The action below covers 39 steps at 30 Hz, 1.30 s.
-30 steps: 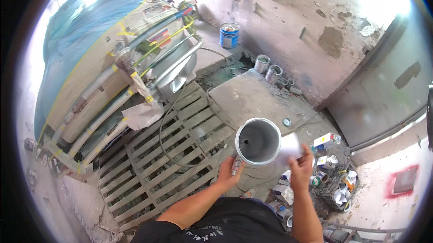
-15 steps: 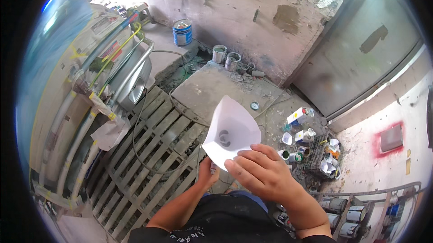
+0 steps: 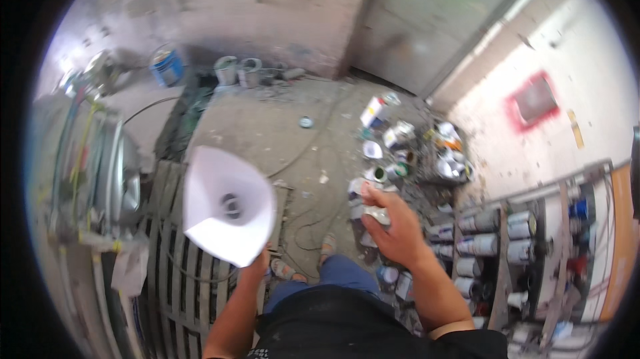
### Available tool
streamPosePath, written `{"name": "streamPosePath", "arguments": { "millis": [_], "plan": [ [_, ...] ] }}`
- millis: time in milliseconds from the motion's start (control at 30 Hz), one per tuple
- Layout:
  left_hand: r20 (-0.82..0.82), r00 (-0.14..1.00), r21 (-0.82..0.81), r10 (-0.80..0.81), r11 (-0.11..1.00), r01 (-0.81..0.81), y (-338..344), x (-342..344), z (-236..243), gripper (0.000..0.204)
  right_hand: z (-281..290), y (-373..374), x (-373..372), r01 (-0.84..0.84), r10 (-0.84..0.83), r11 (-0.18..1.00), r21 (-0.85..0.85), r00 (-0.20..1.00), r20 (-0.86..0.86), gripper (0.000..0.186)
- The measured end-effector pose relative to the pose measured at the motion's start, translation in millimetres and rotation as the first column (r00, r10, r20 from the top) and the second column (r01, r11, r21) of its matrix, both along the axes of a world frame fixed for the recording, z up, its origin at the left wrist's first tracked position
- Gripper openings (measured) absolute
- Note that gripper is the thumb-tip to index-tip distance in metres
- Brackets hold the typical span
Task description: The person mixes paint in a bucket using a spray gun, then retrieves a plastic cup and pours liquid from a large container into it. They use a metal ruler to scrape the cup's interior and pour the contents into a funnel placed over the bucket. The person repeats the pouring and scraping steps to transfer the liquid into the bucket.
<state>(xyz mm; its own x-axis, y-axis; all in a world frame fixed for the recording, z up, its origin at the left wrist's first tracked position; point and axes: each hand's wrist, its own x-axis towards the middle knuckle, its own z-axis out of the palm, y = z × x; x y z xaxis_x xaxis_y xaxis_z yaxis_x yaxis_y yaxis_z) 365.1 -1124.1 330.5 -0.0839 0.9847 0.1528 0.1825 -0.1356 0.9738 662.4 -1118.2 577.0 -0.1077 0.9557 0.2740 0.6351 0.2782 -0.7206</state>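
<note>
A white flared paper-like cup [image 3: 230, 206] stands out over the slatted floor grate, its wide mouth facing up and a dark ring-like patch showing deep inside. My left hand [image 3: 257, 264] grips it from below, mostly hidden behind its lower rim. Apart from the cup, my right hand [image 3: 399, 229] is out to the right above the floor, blurred by motion. Its thumb and forefinger are apart, and a pale patch shows in the gap, seemingly something behind the hand.
Cans and bottles, including a white jug [image 3: 373, 112], crowd the floor ahead right beside a dark crate [image 3: 433, 169]. A rack [image 3: 503, 292] of paint cans stands at right. A masked car part [image 3: 113, 166] is at left. A hose [image 3: 307, 152] crosses the floor.
My right hand has let go of the white cup's rim and moved away from it. The view has turned right. The cup now appears farther left, still in my left hand.
</note>
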Motion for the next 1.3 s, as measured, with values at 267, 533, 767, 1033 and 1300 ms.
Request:
{"name": "streamPosePath", "arguments": {
  "millis": [267, 533, 767, 1033, 1300],
  "plan": [
    [0.030, 0.998, -0.487, 0.053, 0.873, -0.032, 40.1, 25.7, 3.0, 0.022, -272.5, -96.8, 71.2, -0.013, -0.713, 0.559, -0.829, 0.503, -0.488, 0.046],
    [0.099, 0.986, -0.478, 0.137, 0.875, -0.073, 95.4, 91.4, -34.8, 0.024, -440.7, -85.9, 125.0, 0.052, -0.950, 0.267, -0.962, -0.153, -0.272, 0.052],
    [0.275, 0.961, -0.466, -0.003, 0.874, 0.136, 136.3, 161.3, -75.8, 0.025, -538.6, -67.1, 170.9, 0.158, -0.801, 0.186, -0.970, -0.547, -0.243, 0.052],
    [0.156, 0.977, -0.447, -0.145, 0.872, 0.201, 157.0, 198.8, -122.3, 0.027, -602.3, -29.0, 170.6, 0.257, -0.567, 0.242, -0.936, -0.745, -0.351, 0.061],
    [0.177, 0.972, -0.526, -0.155, 0.820, 0.226, 155.9, 209.4, -153.0, 0.028, -642.2, 1.2, 162.4, 0.384, -0.352, 0.226, -0.895, -0.825, -0.442, 0.056]
  ]
}}
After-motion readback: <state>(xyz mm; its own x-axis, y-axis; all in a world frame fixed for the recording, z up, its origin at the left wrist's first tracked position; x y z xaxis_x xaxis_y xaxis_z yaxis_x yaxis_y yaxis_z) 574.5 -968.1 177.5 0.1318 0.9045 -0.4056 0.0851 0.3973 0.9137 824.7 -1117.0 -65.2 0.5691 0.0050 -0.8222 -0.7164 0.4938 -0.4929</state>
